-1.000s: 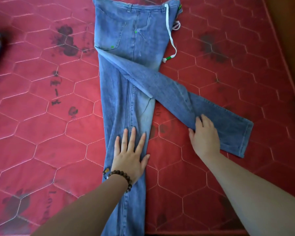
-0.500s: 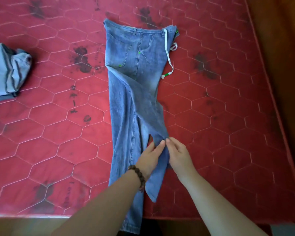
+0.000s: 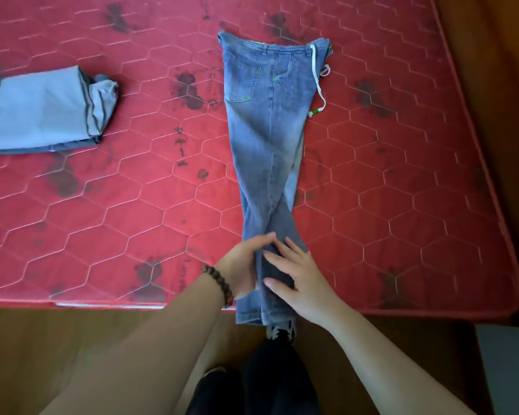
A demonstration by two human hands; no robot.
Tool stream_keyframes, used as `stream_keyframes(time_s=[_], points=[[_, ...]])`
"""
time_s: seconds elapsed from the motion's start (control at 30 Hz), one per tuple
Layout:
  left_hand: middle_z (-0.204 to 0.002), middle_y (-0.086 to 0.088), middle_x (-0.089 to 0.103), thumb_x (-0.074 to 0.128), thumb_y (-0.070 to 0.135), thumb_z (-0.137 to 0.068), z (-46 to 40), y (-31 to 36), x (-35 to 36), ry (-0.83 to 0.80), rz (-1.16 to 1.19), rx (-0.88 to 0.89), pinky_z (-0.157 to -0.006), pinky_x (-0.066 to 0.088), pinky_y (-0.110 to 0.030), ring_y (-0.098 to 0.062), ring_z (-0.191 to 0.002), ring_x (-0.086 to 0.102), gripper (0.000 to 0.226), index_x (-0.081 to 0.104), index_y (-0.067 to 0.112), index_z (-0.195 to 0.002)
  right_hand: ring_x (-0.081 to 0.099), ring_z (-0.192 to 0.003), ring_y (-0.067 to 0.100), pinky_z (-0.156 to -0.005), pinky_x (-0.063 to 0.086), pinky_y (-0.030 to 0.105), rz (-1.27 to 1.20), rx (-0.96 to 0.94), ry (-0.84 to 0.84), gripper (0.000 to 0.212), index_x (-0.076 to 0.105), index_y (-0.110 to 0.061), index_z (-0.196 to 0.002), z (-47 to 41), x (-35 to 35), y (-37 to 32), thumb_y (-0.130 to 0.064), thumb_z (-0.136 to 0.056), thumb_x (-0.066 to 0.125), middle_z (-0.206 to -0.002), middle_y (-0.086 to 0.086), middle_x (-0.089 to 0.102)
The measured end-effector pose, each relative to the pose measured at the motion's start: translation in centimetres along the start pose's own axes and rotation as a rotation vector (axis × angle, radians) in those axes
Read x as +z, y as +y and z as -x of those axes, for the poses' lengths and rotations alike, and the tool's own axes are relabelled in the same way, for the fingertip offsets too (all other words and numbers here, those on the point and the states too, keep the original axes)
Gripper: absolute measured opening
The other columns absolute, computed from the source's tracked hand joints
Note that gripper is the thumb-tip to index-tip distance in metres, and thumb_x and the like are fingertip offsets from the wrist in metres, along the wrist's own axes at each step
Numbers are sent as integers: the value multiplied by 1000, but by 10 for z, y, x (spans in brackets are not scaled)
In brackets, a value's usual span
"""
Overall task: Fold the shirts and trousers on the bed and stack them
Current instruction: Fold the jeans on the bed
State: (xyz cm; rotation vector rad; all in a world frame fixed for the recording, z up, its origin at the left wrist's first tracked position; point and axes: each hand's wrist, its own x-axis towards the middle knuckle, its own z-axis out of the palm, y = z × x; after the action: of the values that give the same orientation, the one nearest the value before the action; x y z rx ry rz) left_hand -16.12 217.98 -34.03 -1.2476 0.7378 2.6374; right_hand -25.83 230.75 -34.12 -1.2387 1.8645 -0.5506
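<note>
Head view. Left hand [image 3: 242,266]: grip wrapped round the left edge of the jeans [image 3: 267,151] low on the legs, thumb on top of the cloth, fingers tucked out of sight beneath. Right hand [image 3: 298,277]: released, fingers spread and straight, palm pressing flat on the same legs just beside the left hand.

Jeans: lie lengthwise centre frame, waistband at top centre, one leg laid over the other, hems hanging over the near edge of the bed [image 3: 402,205]. White drawstring [image 3: 317,82] with a green tip trails off the waistband's right side onto the bed.

Other things: folded light-blue garment [image 3: 42,112] at upper left, well apart from the jeans; whether it is shirt or trousers I cannot tell. Beaded bracelet [image 3: 219,284] on the left wrist. The two forearms cover the lower centre of the frame.

Count: 1 pair of jeans, 1 folded garment, 2 hands.

Surface: red quilted mattress, hexagon stitching, dark stains scattered. Brown wooden floor [image 3: 42,354] below and at right. Dark trousers and a shoe [image 3: 280,333] at bottom centre.
</note>
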Motion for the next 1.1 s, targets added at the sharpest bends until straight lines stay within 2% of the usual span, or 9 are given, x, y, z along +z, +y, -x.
stream_keyframes(time_s=[0.1,0.27,0.43,0.57,0.73,0.87,0.97,1.03,1.1], points=[[-121,-25,62,54,6,-94,28,-23,-15,79,-49,76,-100,45,-55,-38,-110,62,33,53,-6,-124,-5,-144,-5,-121,1,36,-30,-37,-36,58,23,-34,-149,16,24,-24,-44,-97,48,-156,-23,6],[-113,-30,62,39,-3,-99,54,-34,-36,222,-78,184,-87,55,-47,-34,-93,67,25,56,-14,-114,1,-143,-10,-116,11,21,-60,-36,-74,85,21,-28,-152,42,44,-40,-44,-83,69,-157,-23,8],[-106,-28,62,45,14,-100,65,-26,-33,215,3,188,-68,59,-36,-29,-78,66,30,57,-10,-113,54,-119,8,-103,44,27,36,-60,290,31,66,-15,-120,39,44,-45,-20,-89,66,-130,-6,57],[-100,-18,63,60,41,-89,69,-31,-35,23,-47,272,-87,53,-35,-22,-88,64,51,58,-3,-114,58,-88,3,-77,43,9,-298,35,442,14,74,-14,-97,28,42,-57,-14,-84,72,-96,-5,60],[-90,-15,67,74,12,-77,69,-42,-35,88,-295,510,-82,53,-32,-20,-87,66,37,57,-11,-102,68,-98,23,-93,53,37,-881,250,384,13,75,-8,-97,23,42,-65,-10,-86,68,-99,11,72],[-97,-18,71,66,8,-88,74,-37,-33,159,-483,596,-87,55,-39,-25,-91,68,9,69,10,-96,66,-106,30,-102,47,47,-1087,279,320,21,70,1,-106,25,39,-64,-12,-91,62,-106,17,71],[-83,1,72,56,-2,-90,77,-32,-24,349,-669,668,-72,53,-23,-6,-76,66,23,69,17,-89,68,-96,21,-91,53,38,-862,192,470,16,71,-5,-101,25,36,-68,-14,-93,61,-96,9,73],[-75,0,69,51,0,-87,76,-31,-20,536,-844,728,-62,50,-28,-12,-66,62,22,64,17,-89,63,-75,6,-72,51,22,-511,72,599,11,67,-10,-94,26,36,-69,-15,-95,57,-79,-4,67],[-69,-3,65,44,4,-89,79,-31,-16,671,-892,762,-58,51,-36,-21,-61,61,19,57,16,-96,53,-59,9,-55,44,24,-158,-55,667,7,57,-16,-92,28,36,-71,-17,-98,53,-67,-9,54]])
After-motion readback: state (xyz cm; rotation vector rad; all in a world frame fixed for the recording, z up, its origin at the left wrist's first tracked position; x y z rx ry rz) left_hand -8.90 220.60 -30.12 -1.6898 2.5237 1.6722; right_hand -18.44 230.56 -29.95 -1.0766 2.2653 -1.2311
